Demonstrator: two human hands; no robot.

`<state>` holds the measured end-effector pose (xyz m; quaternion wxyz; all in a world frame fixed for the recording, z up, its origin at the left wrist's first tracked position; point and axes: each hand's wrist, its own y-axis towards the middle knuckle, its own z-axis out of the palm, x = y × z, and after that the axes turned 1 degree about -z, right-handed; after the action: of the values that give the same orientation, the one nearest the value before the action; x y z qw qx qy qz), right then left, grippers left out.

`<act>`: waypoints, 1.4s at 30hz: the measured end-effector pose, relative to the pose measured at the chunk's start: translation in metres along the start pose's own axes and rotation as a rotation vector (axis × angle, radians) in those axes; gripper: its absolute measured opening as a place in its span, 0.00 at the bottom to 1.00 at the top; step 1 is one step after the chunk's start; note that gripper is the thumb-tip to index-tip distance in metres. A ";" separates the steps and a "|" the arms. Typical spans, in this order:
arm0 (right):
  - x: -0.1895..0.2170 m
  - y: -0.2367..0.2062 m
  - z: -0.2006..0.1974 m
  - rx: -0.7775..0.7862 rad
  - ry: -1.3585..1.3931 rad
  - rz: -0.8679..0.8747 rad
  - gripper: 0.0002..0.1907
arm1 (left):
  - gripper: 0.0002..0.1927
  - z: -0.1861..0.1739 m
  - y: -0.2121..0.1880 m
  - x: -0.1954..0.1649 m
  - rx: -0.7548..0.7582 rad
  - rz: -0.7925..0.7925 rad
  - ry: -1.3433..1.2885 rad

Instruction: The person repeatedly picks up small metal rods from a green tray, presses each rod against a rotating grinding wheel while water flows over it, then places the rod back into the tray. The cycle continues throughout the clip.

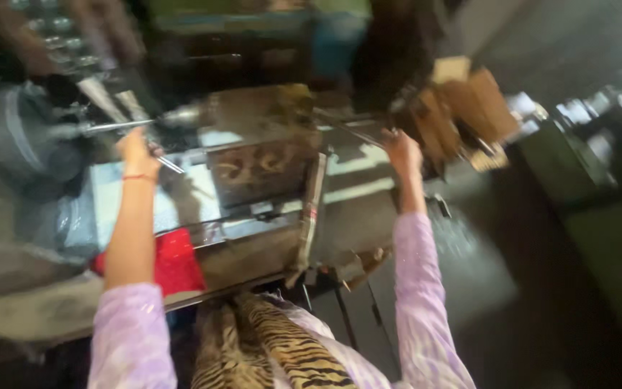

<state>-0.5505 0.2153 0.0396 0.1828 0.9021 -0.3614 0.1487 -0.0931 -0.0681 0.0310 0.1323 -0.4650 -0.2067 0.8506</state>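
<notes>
Tiger-striped fabric (pixel 282 346) sits right under the camera, part of the person's clothing, with lilac sleeves reaching out on both sides. Left hand (pixel 137 153) is curled shut around a thin shiny metal rod (pixel 113 127) that runs sideways toward a big grey round metal machine part (pixel 19 133), and the wrist is cocked up, probably so the rod stays level with the machine. Right hand (pixel 402 148) is stretched well out to the other side and looks closed on a slim dark metal bar (pixel 358 133) just beside a stack of brown cardboard-like pieces (pixel 469 108); it's blurry, so I can't swear to the grip. Between the arms is a dark rectangular metal block (pixel 260 169) on a worn steel machine bed (pixel 203 216), and a bright red cloth (pixel 176 261) lies at the near edge by the left forearm, handy for wiping I'd guess.
</notes>
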 end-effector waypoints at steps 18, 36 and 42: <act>-0.004 -0.026 0.069 -0.115 -0.263 0.064 0.34 | 0.24 -0.068 0.095 -0.015 0.059 0.016 -0.186; 0.005 -0.015 0.077 -0.272 -0.284 0.001 0.30 | 0.36 -0.067 0.103 -0.018 -0.141 0.169 -0.190; 0.005 -0.015 0.076 -0.237 -0.294 -0.006 0.31 | 0.41 -0.080 0.100 -0.021 -0.088 0.226 -0.339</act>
<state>-0.5260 0.1887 -0.0294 0.2337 0.8874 -0.3963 -0.0288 -0.0170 -0.1467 -0.0396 -0.0211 -0.3407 -0.2093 0.9163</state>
